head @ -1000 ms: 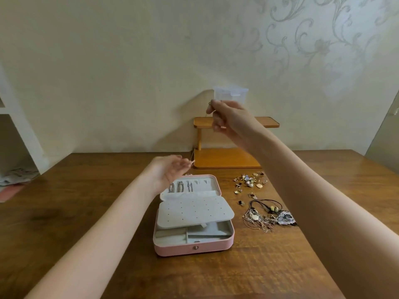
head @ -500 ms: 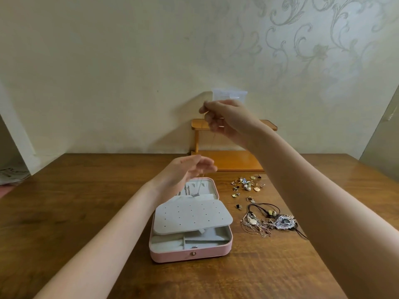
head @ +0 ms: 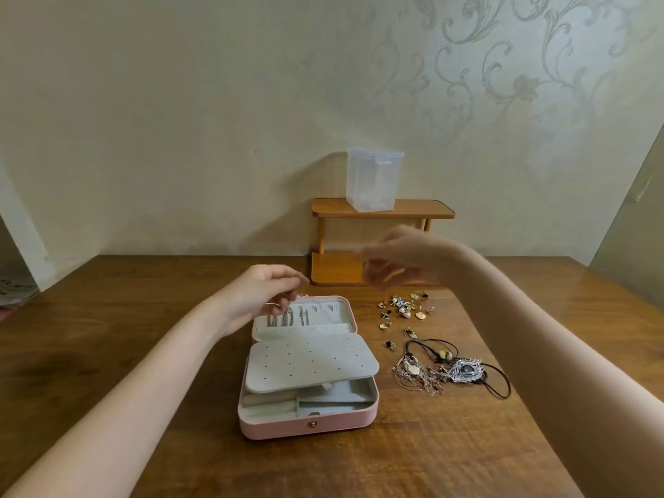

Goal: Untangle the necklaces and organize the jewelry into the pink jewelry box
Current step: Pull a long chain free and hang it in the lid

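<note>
Pink jewelry box (head: 309, 424) lies open near the middle of a wooden tabletop (head: 107, 354), its lid flat so the hooks face up; several chains already hang there. The left hand (head: 264, 300) hovers at the lid's left corner, pinching a thin chain (head: 272, 304), probably to hook it on. The right hand (head: 391, 260), blurred, is raised behind the box; whether it grips anything cannot be told. Tangled necklaces (head: 442, 370) and loose earrings (head: 402, 310) wait right of the box
</note>
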`<state>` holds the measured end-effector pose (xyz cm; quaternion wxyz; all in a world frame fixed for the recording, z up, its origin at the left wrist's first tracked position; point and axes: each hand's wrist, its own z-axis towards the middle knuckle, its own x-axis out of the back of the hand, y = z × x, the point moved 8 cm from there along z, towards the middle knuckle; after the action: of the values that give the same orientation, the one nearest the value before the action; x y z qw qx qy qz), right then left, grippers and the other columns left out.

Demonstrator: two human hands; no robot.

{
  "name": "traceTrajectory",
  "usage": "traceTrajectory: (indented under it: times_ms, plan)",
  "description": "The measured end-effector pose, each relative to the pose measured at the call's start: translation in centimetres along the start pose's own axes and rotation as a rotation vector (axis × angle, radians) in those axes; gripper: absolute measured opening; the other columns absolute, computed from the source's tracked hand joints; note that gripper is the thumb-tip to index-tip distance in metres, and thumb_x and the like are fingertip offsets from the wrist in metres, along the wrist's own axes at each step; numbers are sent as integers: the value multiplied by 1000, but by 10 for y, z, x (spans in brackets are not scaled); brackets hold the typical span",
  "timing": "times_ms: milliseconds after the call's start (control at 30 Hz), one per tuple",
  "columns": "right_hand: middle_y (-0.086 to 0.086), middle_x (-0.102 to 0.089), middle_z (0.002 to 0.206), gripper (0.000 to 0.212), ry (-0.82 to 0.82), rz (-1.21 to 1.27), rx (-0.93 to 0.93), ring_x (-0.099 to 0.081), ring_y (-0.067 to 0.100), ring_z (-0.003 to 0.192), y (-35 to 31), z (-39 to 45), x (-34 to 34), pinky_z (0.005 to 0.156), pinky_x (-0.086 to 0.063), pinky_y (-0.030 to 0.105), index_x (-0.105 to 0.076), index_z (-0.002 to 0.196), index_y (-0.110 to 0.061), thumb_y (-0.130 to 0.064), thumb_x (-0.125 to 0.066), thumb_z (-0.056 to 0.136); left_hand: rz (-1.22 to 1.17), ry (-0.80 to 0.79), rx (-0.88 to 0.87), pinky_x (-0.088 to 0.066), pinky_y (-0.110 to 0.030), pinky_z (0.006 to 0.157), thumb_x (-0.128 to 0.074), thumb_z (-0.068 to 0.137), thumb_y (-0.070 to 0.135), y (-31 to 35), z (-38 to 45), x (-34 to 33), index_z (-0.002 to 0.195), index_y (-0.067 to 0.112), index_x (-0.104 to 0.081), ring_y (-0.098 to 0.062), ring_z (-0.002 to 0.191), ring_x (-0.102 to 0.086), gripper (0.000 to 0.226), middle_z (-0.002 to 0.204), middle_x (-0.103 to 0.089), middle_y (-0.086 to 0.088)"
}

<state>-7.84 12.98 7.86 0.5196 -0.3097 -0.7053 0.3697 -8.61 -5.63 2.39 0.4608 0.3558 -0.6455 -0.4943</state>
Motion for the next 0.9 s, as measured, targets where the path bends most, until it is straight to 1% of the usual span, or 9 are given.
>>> traceTrajectory:
  times_ms: [67, 133, 167, 233, 300, 433, 633, 767, 900]
  plan:
    - [4, -70, 79, 21, -175, -290, -67, -64, 12, 69, 14, 2, -25, 66, -54, 22, -67, 86, -8, -25, -58, 92, 244, -62, -30, -43, -15, 51, -47, 96, 7, 17, -5, -6, 107, 12, -64, -4, 58, -53, 20, 76, -62, -3]
    - [4, -70, 89, 21, -192, -513, -20, -61, 11, 75, 17, 8, -37, 71, -51, 21, -69, 95, -8, -25, -57, 93, 469, -149, -52, -43, -14, 51, -45, 97, 7, 31, -10, -15, 107, 16, -62, -3, 59, -56, 22, 80, -67, -3]
    - [5, -69, 95, 20, -141, -478, 58, -62, 12, 80, 11, 13, -39, 74, -51, 22, -69, 100, -7, -22, -57, 93, 555, -193, -61, -42, -13, 50, -45, 97, 8, 37, -12, -21, 107, 18, -62, -3, 59, -56, 22, 79, -68, -1]
    - [11, -67, 104, 21, -154, -45, 208, -64, 18, 94, -3, 15, -47, 89, -52, 25, -65, 109, -2, -12, -55, 94, 618, -247, -78, -39, -13, 49, -47, 97, 10, 47, -16, -28, 103, 20, -62, -2, 56, -55, 19, 74, -68, 2]
    - [13, -66, 102, 21, -346, 321, 256, -62, 22, 100, -11, 12, -68, 100, -46, 31, -61, 108, 0, -12, -49, 96, 573, -248, -88, -36, -13, 47, -48, 96, 10, 52, -17, -29, 95, 18, -63, -2, 52, -52, 17, 68, -66, 1]
    - [8, -65, 91, 25, -524, 371, 228, -60, 21, 86, -6, 16, -94, 92, -48, 33, -60, 105, -3, -23, -47, 97, 481, -166, -84, -34, -13, 43, -45, 92, 1, 54, -16, -18, 97, 7, -60, -2, 47, -48, 17, 65, -64, -3]
    - [10, -60, 85, 12, -278, 297, 158, -52, 16, 77, 4, 29, -68, 70, -48, 24, -67, 89, -5, -12, -58, 91, 286, -61, -45, -50, -19, 65, -58, 91, 11, 35, -11, -3, 104, 14, -60, -4, 63, -63, 14, 81, -73, -5]
    - [15, -56, 94, 12, -206, 249, 133, -48, 23, 87, 7, 33, -57, 77, -46, 28, -67, 85, -7, -10, -58, 91, 48, -69, 13, -54, -26, 77, -60, 88, 6, 18, -7, -1, 107, 13, -62, -16, 88, -68, 20, 94, -74, -8]
    - [5, -56, 76, 17, -206, 181, 112, -48, 14, 70, 8, 33, -57, 69, -44, 24, -64, 83, -6, -12, -53, 95, -79, -23, 22, -55, -19, 67, -60, 87, 2, 11, -4, 1, 103, 9, -64, -11, 79, -69, 18, 87, -74, -7]
